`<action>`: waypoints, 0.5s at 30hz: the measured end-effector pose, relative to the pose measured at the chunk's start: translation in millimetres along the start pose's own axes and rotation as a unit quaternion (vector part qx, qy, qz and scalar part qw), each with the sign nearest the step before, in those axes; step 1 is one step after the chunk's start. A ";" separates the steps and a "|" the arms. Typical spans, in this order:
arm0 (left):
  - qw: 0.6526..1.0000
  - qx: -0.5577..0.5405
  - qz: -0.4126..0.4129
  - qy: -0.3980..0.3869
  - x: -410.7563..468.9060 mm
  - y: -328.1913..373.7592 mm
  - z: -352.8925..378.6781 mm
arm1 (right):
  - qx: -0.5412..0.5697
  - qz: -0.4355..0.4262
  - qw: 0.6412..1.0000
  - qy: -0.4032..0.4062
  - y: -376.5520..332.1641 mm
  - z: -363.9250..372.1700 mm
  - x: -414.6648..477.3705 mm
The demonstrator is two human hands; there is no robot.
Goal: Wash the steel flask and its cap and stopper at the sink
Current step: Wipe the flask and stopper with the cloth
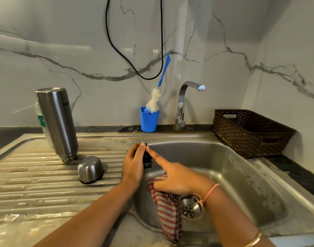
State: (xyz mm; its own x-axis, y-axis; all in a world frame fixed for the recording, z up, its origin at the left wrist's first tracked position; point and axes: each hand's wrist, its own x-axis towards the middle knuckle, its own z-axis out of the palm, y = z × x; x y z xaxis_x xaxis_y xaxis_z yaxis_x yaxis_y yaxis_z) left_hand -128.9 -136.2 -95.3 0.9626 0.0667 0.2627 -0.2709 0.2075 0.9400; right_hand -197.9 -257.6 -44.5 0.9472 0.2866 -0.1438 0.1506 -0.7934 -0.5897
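The steel flask [56, 122] stands upside down on the ribbed draining board [36, 182], mouth down. Its steel cap [90, 169] lies inverted just in front of it. My left hand [133, 163] grips the black stopper [147, 159] over the left rim of the sink. My right hand [172, 177] holds a red-and-white striped cloth [167, 209] in its curled fingers, while its straight index finger touches the stopper's top. The cloth hangs down into the sink basin [241, 184].
A blue cup [149, 120] with a bottle brush [156, 98] stands behind the sink, beside the steel tap [183, 102]. A brown woven basket [249, 131] sits at the right. A plastic bottle [41, 122] is behind the flask. The drain [191, 209] shows under my right wrist.
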 end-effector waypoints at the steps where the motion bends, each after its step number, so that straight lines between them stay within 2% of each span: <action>1: 1.000 0.001 0.001 0.002 -0.3 0.5 0.4 | -0.001 -0.002 1.000 0.001 -0.5 -0.3 -0.5; 15: 0.999 -0.024 -0.017 0.043 0.1 2.7 4.1 | -0.024 -0.008 1.000 0.003 -5.7 0.5 -1.5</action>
State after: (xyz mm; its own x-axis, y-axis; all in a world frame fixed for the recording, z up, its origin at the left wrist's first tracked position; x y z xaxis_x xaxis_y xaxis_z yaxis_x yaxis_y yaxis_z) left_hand -129.4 -139.6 -91.8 0.9676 0.1420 0.2088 -0.2399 0.2583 0.9358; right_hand -200.4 -253.2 -41.3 0.9464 0.2959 -0.1293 0.1789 -0.8139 -0.5528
